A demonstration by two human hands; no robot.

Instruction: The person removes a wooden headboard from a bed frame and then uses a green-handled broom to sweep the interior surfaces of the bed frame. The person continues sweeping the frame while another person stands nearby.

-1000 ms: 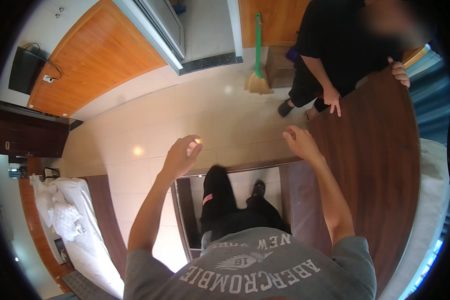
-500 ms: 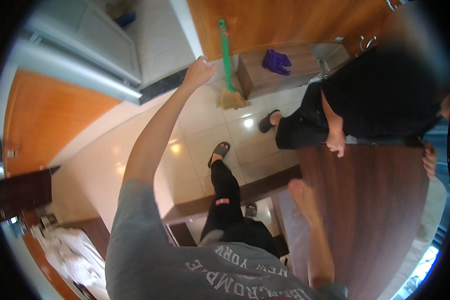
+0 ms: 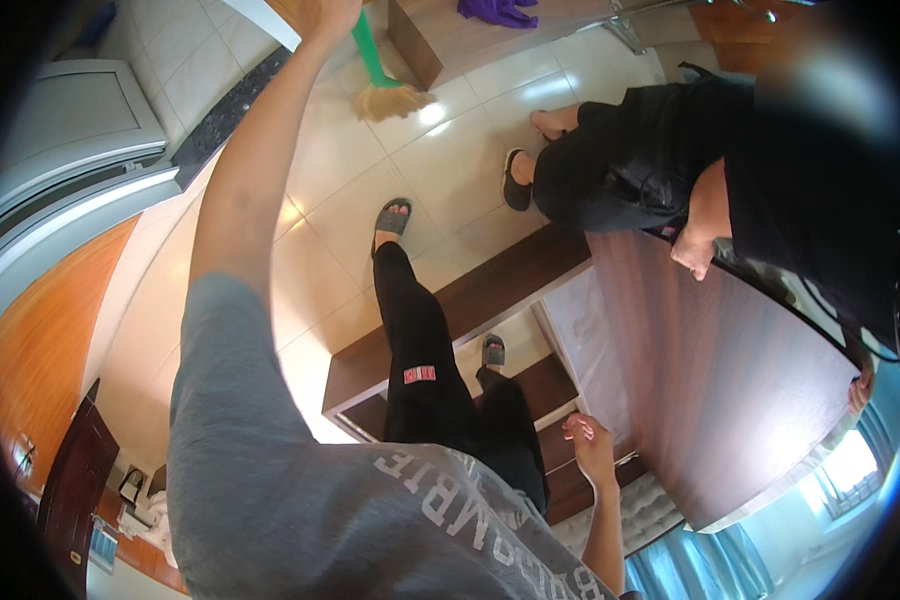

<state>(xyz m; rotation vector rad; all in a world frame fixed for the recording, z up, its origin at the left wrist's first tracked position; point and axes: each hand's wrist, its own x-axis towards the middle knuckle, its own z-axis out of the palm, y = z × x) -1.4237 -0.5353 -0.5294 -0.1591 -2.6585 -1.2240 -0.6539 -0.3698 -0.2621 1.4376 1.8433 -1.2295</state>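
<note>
Green broom [image 3: 374, 66] at the upper edge of the frame, left of centre, and the left hand [image 3: 325, 15] is right up there with it, arm stretched out long. From that hand the broom lies just to the right and a bit below: handle running steeply down, slight lean to the right, straw bristles [image 3: 392, 102] at the low end on the tiles. Can't tell if the fingers are round the handle or just pass in front, since the top edge cuts the hand off. The right hand [image 3: 590, 440] is nowhere near it, way down right of centre, fingers loosely curled. Nothing pokes out, but can't swear it's empty. It's beside the big brown panel [image 3: 690, 370], no idea if touching. Other person's hand [image 3: 698, 252] is on that panel's upper edge, fingers bent, fwiw.
</note>
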